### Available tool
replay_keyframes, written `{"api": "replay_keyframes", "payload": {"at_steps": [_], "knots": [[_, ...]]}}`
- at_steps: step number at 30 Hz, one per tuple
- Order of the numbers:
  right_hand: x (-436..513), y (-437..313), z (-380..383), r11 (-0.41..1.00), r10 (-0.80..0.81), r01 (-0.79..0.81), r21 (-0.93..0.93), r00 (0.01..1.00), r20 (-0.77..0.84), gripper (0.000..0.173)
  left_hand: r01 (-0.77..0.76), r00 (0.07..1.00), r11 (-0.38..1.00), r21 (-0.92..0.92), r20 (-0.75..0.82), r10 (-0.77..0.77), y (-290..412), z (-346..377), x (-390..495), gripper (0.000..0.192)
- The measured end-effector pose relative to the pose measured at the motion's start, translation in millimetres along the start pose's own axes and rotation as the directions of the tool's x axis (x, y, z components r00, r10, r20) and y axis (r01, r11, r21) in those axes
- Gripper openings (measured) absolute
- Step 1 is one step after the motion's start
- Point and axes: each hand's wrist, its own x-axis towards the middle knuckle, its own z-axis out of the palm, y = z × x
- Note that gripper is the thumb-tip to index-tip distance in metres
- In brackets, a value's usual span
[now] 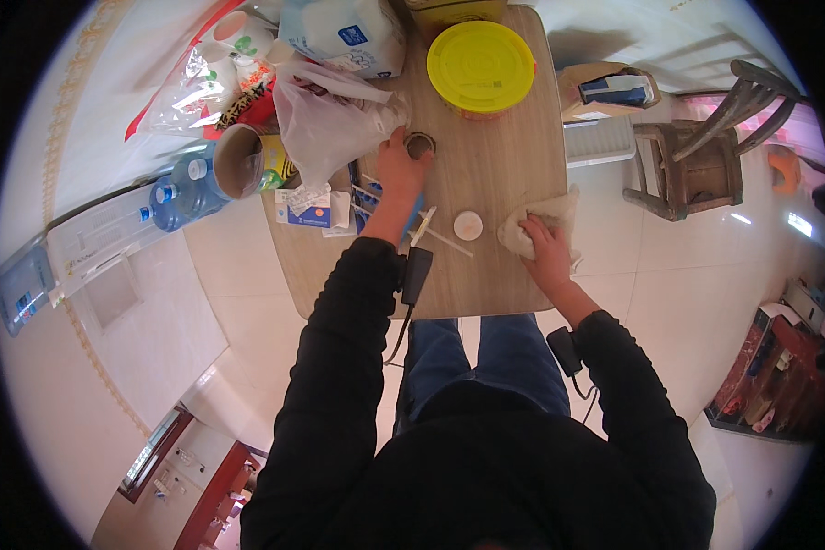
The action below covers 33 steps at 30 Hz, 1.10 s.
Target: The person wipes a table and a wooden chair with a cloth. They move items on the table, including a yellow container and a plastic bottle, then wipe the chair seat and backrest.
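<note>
My left hand (401, 170) grips a small round container (420, 146) on the wooden-topped table (495, 165), thumb and fingers at its near sides. Its inside looks brownish; the depth is hard to judge. My right hand (548, 249) is pressed onto a pale, crumpled cloth (519, 234) at the table's right edge, fingers bent into it. Between my hands lies a small round white lid (468, 225). A thin whitish stick (450, 243) lies beside it. Something blue (414, 210) is partly hidden under my left wrist.
A white plastic bag (330, 117), medicine boxes (309, 212) and an open cardboard canister (238, 165) crowd the left. At the back stand a yellow-lidded tub (481, 67) and a tissue pack (344, 34). A wooden chair (708, 161) and carton (608, 93) stand right of the table.
</note>
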Motion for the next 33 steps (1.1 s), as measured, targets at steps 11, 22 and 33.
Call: {"api": "replay_keyframes", "payload": {"at_steps": [11, 22, 33], "knots": [[84, -6, 8, 0.997, -0.069, 0.067, -0.023, 0.992, -0.104, 0.06, -0.218, 0.973, 0.973, -0.08, 0.062, 0.223, 2, -14, -120, 0.029], [-80, -15, 55, 0.975, 0.22, -0.223, 0.0, 0.962, -0.165, 0.062, -0.064, 0.984, 0.986, -0.153, 0.153, 0.088, -107, -58, -193, 0.029], [-60, -249, 245, 0.996, 0.09, -0.09, -0.004, 0.991, -0.096, 0.06, -0.018, 0.992, 0.992, -0.125, 0.122, 0.033, -288, -171, -225, 0.027]]}}
